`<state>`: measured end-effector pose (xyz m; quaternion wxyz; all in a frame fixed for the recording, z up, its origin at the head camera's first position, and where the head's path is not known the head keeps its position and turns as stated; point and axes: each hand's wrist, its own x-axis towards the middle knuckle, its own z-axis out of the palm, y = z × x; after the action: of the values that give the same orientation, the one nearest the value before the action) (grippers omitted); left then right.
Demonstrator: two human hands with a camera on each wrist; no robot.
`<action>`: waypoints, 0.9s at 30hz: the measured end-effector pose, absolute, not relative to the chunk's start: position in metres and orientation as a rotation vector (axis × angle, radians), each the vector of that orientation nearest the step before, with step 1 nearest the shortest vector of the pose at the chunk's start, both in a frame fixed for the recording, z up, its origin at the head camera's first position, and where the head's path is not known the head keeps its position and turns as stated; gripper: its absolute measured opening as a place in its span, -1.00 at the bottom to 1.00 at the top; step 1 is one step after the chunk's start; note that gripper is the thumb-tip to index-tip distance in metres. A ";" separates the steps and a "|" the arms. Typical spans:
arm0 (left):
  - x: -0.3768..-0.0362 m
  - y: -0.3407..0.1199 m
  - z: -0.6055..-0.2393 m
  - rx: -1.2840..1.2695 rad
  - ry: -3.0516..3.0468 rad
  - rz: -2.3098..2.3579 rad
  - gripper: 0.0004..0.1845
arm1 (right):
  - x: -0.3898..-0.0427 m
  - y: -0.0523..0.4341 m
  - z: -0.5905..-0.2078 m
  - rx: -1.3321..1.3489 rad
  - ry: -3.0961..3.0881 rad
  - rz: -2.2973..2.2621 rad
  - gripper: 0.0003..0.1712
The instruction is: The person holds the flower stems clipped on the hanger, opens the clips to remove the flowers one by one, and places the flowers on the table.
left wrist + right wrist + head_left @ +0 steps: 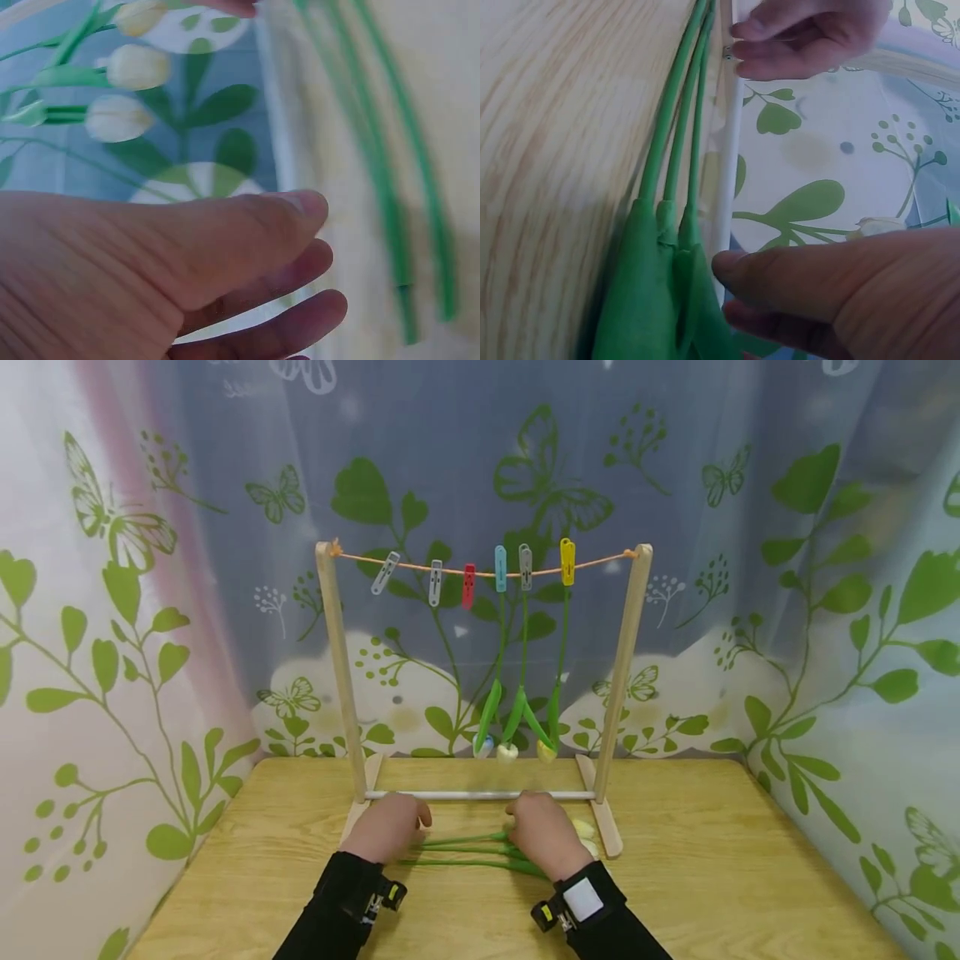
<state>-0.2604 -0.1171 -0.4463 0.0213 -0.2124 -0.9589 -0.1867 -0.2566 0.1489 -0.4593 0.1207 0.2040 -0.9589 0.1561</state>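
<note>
Several artificial tulips (pixel 468 850) lie side by side on the table, their stems pointing left and pale flower heads (pixel 585 831) to the right. My left hand (pixel 388 828) hovers by the stem ends; its thumb and fingers (pixel 300 319) are relaxed and apart, with nothing between them. Beside the green leaves (pixel 641 292) is my right hand (pixel 546 833), thumb tip close to them and fingers loosely bent. Three more tulips hang heads down from an orange cord, clipped by a light blue clothespin (pixel 500 568), a grey clothespin (pixel 525 567) and a yellow clothespin (pixel 567 562).
A wooden frame (pixel 626 668) carries the cord (pixel 450 570); a white bar (pixel 465 795) joins its posts low down, just beyond my hands. On the cord's left part hang a red clothespin (pixel 468 586) and two grey ones. Patterned curtains (pixel 225 610) surround the table (pixel 690 860).
</note>
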 end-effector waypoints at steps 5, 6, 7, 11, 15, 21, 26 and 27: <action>-0.260 -0.115 -0.424 -0.636 -2.898 -0.681 -0.92 | -0.256 0.147 -0.455 0.606 -2.761 0.485 -0.93; -0.260 -0.114 -0.420 -0.620 -2.881 -0.726 -0.92 | -0.256 0.146 -0.454 0.609 -2.752 0.484 -0.89; -0.261 -0.112 -0.416 -0.605 -2.861 -0.775 -0.91 | -0.256 0.146 -0.454 0.615 -2.747 0.482 -0.86; -0.265 -0.104 -0.405 -0.556 -2.714 -0.971 -0.82 | -0.256 0.145 -0.451 0.648 -2.732 0.458 -0.86; -0.276 -0.097 -0.397 -0.482 -2.531 -1.085 -0.71 | -0.255 0.144 -0.449 0.650 -2.736 0.464 -0.83; -0.292 -0.088 -0.373 -0.420 -2.390 -1.335 -0.60 | -0.254 0.143 -0.449 0.665 -2.754 0.524 -0.83; -0.308 -0.071 -0.344 -0.466 -2.307 -1.566 -0.55 | -0.255 0.145 -0.450 0.663 -2.768 0.549 -0.81; -0.312 -0.066 -0.338 -0.474 -2.287 -1.619 -0.54 | -0.255 0.146 -0.450 0.663 -2.771 0.544 -0.80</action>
<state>-0.3121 -0.0661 -0.3381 0.1494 -0.1650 -0.7957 -0.5632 -0.2549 0.1456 -0.4501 0.1201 0.2269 -0.9484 0.1862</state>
